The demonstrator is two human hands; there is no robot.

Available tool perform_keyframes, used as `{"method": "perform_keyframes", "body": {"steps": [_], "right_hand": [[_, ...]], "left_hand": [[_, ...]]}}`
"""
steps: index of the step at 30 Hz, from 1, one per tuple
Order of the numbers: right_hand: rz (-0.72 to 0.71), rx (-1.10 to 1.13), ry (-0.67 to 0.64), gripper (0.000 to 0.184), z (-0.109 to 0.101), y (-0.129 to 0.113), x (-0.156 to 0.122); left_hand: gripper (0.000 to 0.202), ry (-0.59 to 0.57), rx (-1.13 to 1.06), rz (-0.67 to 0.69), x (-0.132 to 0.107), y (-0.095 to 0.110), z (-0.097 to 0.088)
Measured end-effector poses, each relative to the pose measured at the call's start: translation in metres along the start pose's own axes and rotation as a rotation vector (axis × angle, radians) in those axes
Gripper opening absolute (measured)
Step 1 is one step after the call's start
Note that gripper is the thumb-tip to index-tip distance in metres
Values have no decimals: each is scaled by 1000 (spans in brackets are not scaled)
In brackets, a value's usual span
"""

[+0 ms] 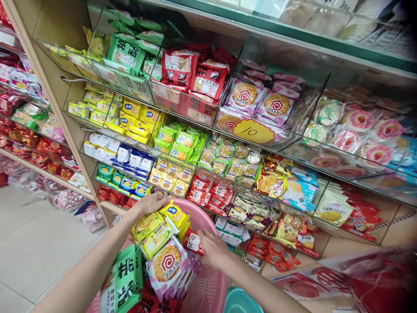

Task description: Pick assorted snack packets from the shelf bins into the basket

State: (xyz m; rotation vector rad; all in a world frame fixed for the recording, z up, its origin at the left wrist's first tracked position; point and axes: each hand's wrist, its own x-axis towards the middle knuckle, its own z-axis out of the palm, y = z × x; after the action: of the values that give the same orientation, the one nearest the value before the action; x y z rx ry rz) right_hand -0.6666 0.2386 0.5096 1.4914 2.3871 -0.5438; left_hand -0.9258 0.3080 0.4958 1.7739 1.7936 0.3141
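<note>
My left hand (pixel 152 203) reaches over a pink plastic basket (pixel 208 287), fingers stretched out just above the yellow snack packs (pixel 172 215) piled in it. My right hand (pixel 212 248) is closed on a small red packet (pixel 194 241) over the basket's middle. The basket also holds a green pack (pixel 125 278) and a pink-and-white biscuit pack (pixel 167 265). In front of me stand tilted glass shelf bins of packaged snacks.
Glass-fronted bins (pixel 182 104) hold red, green, yellow and pink packs, with a yellow price tag (pixel 254 131) reading 10. A teal tub (pixel 241 302) sits below the basket. More shelves (pixel 29 126) stand at left over a tiled floor (pixel 35 243).
</note>
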Motion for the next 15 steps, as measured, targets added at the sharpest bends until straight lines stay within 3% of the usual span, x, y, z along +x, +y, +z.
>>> {"method": "perform_keyframes", "body": {"steps": [3,6,15], "right_hand": [[-18,-95,96,56,-2,-5,-7],[-28,-156,112,48,-2,-5,-8],[24,-122,82,83,24,6,8]], "left_hand": [[57,12,-11,7,-1,-1,-1],[55,15,-21,12,-1,-1,-1],[58,17,-11,26,0,-3,2]]}}
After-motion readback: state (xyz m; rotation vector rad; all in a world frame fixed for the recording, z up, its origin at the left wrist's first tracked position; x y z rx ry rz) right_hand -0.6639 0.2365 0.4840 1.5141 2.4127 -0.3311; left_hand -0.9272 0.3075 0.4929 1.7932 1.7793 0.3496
